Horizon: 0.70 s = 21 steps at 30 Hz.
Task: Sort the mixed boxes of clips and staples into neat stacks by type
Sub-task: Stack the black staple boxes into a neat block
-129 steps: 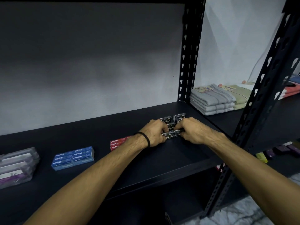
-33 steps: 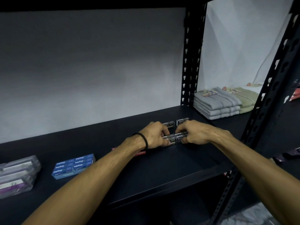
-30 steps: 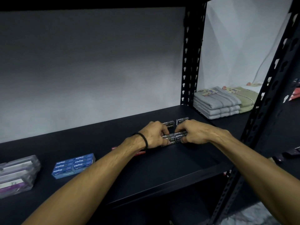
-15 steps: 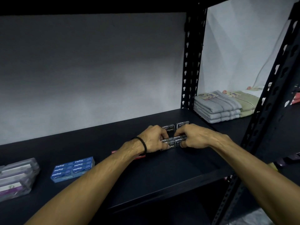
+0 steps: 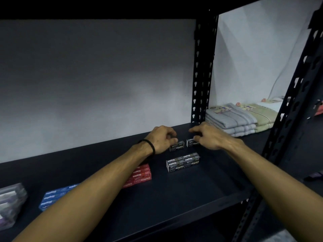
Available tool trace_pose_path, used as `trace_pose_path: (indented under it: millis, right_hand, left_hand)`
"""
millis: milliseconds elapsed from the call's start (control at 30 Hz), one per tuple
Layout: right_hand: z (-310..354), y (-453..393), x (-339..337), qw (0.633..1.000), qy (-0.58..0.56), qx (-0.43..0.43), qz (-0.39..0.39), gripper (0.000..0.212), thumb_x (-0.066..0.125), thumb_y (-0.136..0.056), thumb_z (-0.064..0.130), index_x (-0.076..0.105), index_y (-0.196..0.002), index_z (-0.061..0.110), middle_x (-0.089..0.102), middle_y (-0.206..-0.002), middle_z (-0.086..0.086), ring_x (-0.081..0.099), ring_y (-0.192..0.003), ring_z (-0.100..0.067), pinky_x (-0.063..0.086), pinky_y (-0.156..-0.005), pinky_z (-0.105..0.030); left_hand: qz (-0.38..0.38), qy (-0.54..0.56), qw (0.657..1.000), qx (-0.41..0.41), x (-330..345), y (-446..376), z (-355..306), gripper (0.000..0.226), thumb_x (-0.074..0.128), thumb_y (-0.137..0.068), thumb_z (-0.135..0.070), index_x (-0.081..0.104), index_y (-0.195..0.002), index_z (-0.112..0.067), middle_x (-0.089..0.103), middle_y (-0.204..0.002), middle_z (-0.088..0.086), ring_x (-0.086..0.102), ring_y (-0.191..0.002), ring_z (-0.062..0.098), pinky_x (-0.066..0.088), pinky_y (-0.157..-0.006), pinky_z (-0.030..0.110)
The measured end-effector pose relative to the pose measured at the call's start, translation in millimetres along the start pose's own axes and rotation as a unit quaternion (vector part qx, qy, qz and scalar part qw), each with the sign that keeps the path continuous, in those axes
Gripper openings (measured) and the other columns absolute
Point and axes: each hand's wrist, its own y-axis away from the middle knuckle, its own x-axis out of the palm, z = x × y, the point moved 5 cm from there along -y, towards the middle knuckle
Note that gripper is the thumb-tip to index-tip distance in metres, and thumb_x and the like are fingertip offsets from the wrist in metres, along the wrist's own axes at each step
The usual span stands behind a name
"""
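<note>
Two black staples boxes stand side by side at the back of the black shelf (image 5: 201, 186). My left hand (image 5: 161, 138) hangs over the back left box (image 5: 177, 146), fingers curled, thumb at its top left edge. Whether it grips the box is hidden. My right hand (image 5: 209, 137) hovers over the back right box (image 5: 191, 143) with loosely spread fingers, covering part of it. Nearer to me sits a squared stack of black staples boxes (image 5: 183, 162), free of both hands. Left of it lie the red staples boxes (image 5: 140, 175), partly under my left forearm, then the blue staples boxes (image 5: 54, 195).
Clear clip boxes (image 5: 9, 205) are stacked at the far left. A perforated black upright (image 5: 202, 75) stands right behind my hands, and a second upright (image 5: 286, 119) rises at the front right. Folded grey towels (image 5: 230, 119) lie on the neighbouring shelf.
Both hands let go of the front black stack and moved back to the two rear black boxes. The front stack now stands uncovered.
</note>
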Motion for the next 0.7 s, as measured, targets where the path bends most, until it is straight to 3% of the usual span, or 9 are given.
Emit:
trace_pose_path:
  millis: [133, 367, 533, 700]
  right_hand:
    - [4.5, -6.7, 11.6, 0.999, 0.016, -0.027, 0.032, 0.041, 0.054, -0.099, 0.023, 0.055, -0.140, 0.024, 0.047, -0.147, -0.004, 0.044, -0.136, -0.021, 0.031, -0.109, -0.027]
    - [8.3, -8.8, 18.7, 0.999, 0.001, -0.051, 0.020, 0.029, 0.053, -0.097, 0.014, 0.071, -0.118, 0.025, 0.070, -0.116, 0.003, 0.063, -0.108, -0.014, 0.039, -0.086, -0.019]
    - [14.8, -10.0, 22.3, 0.998, -0.007, -0.064, 0.021, 0.028, 0.054, -0.096, 0.014, 0.071, -0.115, 0.025, 0.071, -0.113, 0.002, 0.064, -0.107, -0.015, 0.047, -0.092, -0.026]
    - [15.0, -10.7, 25.1, 0.997, -0.009, -0.072, 0.023, 0.024, 0.055, -0.096, 0.016, 0.072, -0.111, 0.024, 0.071, -0.104, 0.002, 0.064, -0.097, -0.014, 0.044, -0.082, -0.024]
  left_hand:
    - [0.029, -0.020, 0.999, 0.001, 12.7, -10.0, -1.0, 0.032, 0.067, -0.088, -0.034, 0.066, -0.116, -0.017, 0.067, -0.100, 0.000, 0.062, -0.091, 0.014, 0.047, -0.080, 0.023]
    - [0.051, -0.029, 0.998, 0.005, 25.8, -13.5, -0.4, 0.008, 0.067, -0.087, -0.016, 0.072, -0.093, -0.014, 0.066, -0.079, -0.003, 0.055, -0.060, 0.003, 0.045, -0.066, 0.021]
    - [0.047, -0.024, 0.999, 0.002, 25.1, -12.5, 1.1, 0.009, 0.068, -0.085, -0.013, 0.073, -0.092, -0.013, 0.067, -0.076, -0.002, 0.055, -0.058, 0.004, 0.046, -0.064, 0.020]
    - [0.044, -0.022, 0.999, 0.003, 22.9, -8.9, 2.7, 0.008, 0.068, -0.083, -0.014, 0.073, -0.090, -0.015, 0.067, -0.076, -0.004, 0.057, -0.062, 0.008, 0.052, -0.068, 0.024]
